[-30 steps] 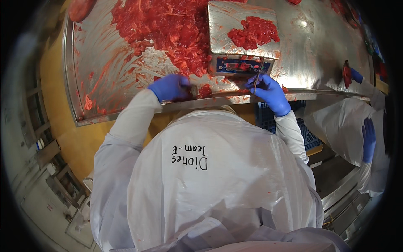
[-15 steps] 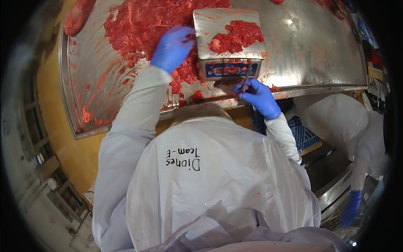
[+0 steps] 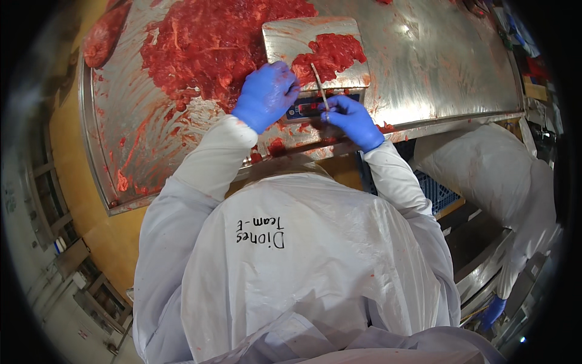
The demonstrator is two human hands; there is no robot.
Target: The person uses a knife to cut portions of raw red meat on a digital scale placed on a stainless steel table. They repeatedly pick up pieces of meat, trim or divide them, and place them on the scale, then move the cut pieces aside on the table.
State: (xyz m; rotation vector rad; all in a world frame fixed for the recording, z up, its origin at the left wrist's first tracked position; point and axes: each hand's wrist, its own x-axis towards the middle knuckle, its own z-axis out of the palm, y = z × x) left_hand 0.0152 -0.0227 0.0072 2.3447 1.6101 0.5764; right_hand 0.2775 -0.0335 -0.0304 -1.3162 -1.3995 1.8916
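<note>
Nearest us, our right hand (image 3: 356, 124) grips a slim knife-like tool (image 3: 319, 86) between closed fingers; if our hands drifted together, its tip could nick the glove. Our left hand (image 3: 265, 96) is curled at the lower left corner of the bench scale (image 3: 285, 39); we cannot tell whether it holds anything. Leaning there could skew the weight. The portion of raw red meat (image 3: 333, 54) lies on the plate, where a knock could slide it off. Beyond, the meat pile (image 3: 200, 48) crowds the scale's left side and could press against it.

Yellow floor (image 3: 88, 212), rimmed steel table (image 3: 442, 67), bright overhead glare (image 3: 413, 29)
</note>
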